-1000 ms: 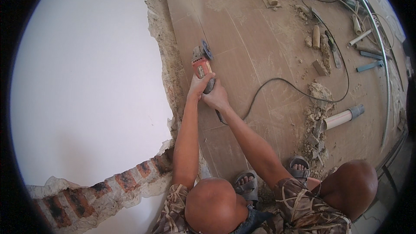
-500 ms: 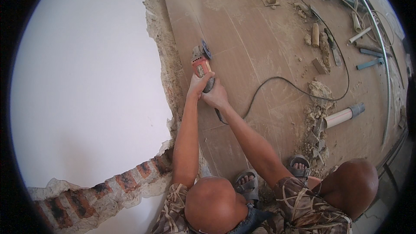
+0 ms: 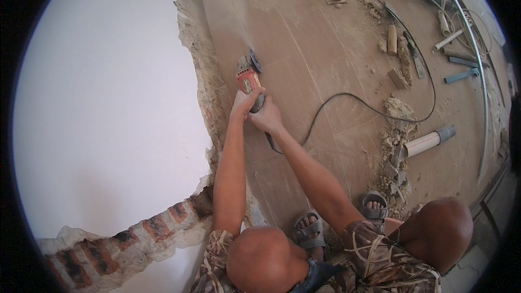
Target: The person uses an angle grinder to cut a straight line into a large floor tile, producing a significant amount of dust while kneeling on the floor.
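Dusty brown floor tiles (image 3: 325,59) fill the middle and right of the head view, and a smooth white wall (image 3: 108,103) takes up the left. Where wall meets floor, a ragged strip of broken plaster (image 3: 203,65) runs up the picture, and red bricks (image 3: 135,236) show through at the lower left.

An orange angle grinder (image 3: 248,78) lies close against that broken edge, its round disc at the far end, on the tile. The left hand (image 3: 244,104) is clenched around the grinder's body from the wall side. The right hand (image 3: 266,118) is wrapped around its rear end just behind, the two hands touching. A black cord (image 3: 347,96) leaves from under the right hand and curves across the tiles to the right.

Much of the grinder's body is covered by the fingers, and the disc is too small to tell whether it meets the tile. A faint pale haze of dust (image 3: 247,27) rises beyond it.

Bare knees and camouflage shorts (image 3: 380,260) fill the bottom edge, with grey sandals (image 3: 310,230) between them. Near the right foot lie a heap of rubble (image 3: 396,146) and a white pipe with a grey end (image 3: 429,141). Further scraps, short pipes and tools along the top right are bent by the lens and hard to tell apart. No packages or labels can be read.
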`<state>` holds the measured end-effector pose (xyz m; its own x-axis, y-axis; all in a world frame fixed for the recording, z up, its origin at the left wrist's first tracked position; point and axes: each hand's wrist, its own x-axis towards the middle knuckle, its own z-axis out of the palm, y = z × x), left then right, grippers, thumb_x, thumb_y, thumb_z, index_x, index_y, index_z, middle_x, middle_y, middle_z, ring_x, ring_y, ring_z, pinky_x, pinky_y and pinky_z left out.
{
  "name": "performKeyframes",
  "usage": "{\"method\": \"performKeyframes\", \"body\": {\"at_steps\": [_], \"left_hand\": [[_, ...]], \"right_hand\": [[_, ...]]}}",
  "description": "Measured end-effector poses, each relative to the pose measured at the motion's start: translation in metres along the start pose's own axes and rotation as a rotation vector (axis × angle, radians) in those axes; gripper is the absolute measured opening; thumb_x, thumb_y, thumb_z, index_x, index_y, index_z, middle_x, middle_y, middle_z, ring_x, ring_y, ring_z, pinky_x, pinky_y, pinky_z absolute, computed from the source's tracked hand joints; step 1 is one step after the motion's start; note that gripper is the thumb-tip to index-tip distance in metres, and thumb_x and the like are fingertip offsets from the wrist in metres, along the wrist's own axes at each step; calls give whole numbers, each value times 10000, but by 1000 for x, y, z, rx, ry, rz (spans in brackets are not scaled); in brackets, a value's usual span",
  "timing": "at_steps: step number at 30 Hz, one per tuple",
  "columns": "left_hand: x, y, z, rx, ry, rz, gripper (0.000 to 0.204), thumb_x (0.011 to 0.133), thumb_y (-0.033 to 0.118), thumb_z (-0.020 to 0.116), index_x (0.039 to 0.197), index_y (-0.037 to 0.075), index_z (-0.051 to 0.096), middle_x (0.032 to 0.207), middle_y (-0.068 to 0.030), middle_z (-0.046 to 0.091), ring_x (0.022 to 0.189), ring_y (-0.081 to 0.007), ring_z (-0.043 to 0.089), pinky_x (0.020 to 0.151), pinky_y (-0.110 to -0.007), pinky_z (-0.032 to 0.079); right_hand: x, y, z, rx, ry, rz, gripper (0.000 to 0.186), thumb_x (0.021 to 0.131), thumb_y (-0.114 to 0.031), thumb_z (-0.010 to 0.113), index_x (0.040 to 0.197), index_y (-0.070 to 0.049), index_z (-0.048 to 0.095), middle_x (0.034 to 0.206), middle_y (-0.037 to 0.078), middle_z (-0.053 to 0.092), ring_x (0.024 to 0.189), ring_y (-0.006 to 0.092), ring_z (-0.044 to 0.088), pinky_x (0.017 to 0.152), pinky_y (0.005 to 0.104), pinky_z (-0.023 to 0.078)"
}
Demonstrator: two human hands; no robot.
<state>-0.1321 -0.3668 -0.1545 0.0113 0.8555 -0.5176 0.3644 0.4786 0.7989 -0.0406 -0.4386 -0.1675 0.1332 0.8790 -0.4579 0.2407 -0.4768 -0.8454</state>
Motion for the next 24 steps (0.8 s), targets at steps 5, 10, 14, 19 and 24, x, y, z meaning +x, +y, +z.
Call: {"method": "performKeyframes", "body": {"at_steps": [5,10,14,19,24], "left_hand": [[4,-1,-3,8,-25,-5,457,719,327,765,994,-14,637,880,-53,639,746,-137,612,655,-309,482],[6,-4,-3,19,-20,5,478,718,338,766,983,-39,637,874,-64,641,743,-144,614,648,-311,482],[5,-6,-4,2,-35,-15,497,716,342,768,994,-48,635,871,-66,641,739,-146,614,644,-313,482],[0,-5,-4,-17,-33,-26,500,715,341,769,1000,-47,634,861,-64,641,730,-143,611,639,-315,483],[-4,-6,-2,-2,-39,-11,470,715,327,772,982,-35,636,854,-62,643,719,-137,608,624,-313,482]], "right_hand": [[-4,-2,0,21,36,-17,872,634,-482,757,1255,33,428,1110,278,631,1066,411,616,894,456,485],[-4,-5,-1,20,21,-16,858,639,-460,760,1251,38,424,1107,284,629,1066,415,614,895,458,484],[-5,-5,0,23,5,8,843,635,-439,770,1239,40,429,1104,284,630,1061,414,616,896,455,486],[-10,-6,-2,-5,7,8,832,630,-431,774,1229,43,446,1104,283,630,1060,408,618,897,453,488],[-16,-4,-4,13,28,7,833,619,-434,780,1219,46,457,1106,277,630,1065,405,615,898,451,488]]}}
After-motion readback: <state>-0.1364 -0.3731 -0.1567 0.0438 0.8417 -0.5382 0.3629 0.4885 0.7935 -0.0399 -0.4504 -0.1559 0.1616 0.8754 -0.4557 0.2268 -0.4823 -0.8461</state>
